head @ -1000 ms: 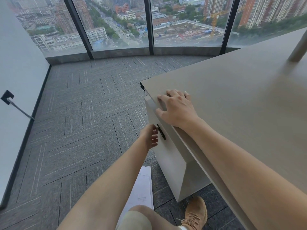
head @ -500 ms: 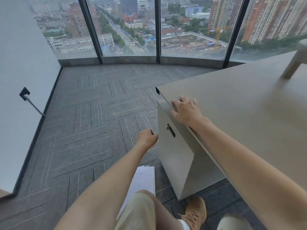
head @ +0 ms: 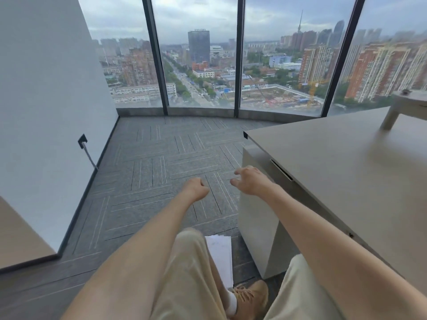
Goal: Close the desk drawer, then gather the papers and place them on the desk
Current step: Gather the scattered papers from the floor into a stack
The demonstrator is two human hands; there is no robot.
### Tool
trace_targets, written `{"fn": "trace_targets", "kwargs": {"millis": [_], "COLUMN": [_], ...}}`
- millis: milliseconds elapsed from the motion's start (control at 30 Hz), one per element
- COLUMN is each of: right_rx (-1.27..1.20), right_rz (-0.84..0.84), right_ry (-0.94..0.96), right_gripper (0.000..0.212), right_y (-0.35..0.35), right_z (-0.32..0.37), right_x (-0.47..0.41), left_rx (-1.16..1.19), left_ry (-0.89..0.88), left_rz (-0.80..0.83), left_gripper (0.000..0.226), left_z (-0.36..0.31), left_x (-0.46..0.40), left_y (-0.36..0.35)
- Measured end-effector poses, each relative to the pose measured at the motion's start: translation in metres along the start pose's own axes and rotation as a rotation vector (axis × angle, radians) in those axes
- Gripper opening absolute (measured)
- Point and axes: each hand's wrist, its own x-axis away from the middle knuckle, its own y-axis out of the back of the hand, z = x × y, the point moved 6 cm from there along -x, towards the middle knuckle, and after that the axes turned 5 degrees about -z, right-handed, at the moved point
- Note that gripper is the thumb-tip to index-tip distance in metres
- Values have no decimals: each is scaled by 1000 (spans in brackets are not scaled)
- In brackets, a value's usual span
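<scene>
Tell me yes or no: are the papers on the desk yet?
No, the papers lie on the carpet beside the desk.

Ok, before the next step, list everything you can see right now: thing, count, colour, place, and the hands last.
Desk: one, beige top, right side.
Drawer unit: one, pale grey, under the desk's near edge; front looks flush.
Papers: one white stack, sheet count unclear, on the carpet between the legs.
Carpet: grey tiles with light stripes, whole floor.
Windows: several panes in dark frames, far side, city outside.
Wall: white, left, with one dark socket and cable.
Small stand: one, beige, far right on the desk.
Shoe: one tan, bottom centre.
Trousers: beige, bottom.
Left hands entry: loosely closed, empty, above the floor.
Right: partly open, empty, beside the drawer unit.
</scene>
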Motion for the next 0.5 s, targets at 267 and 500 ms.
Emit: {"fn": "trace_targets", "kwargs": {"millis": [267,500], "right_rx": [-44,-5], "right_rz": [56,149], "right_ry": [16,48], "right_gripper": [55,55], "right_y": [-17,-56], "right_z": [27,36], "right_x": [34,20], "left_rx": [76,123], "left_ry": [15,107], "left_rz": [2,3], "left_gripper": [19,33], "left_z": [38,90], "left_x": [43,50], "left_y": [12,5]}}
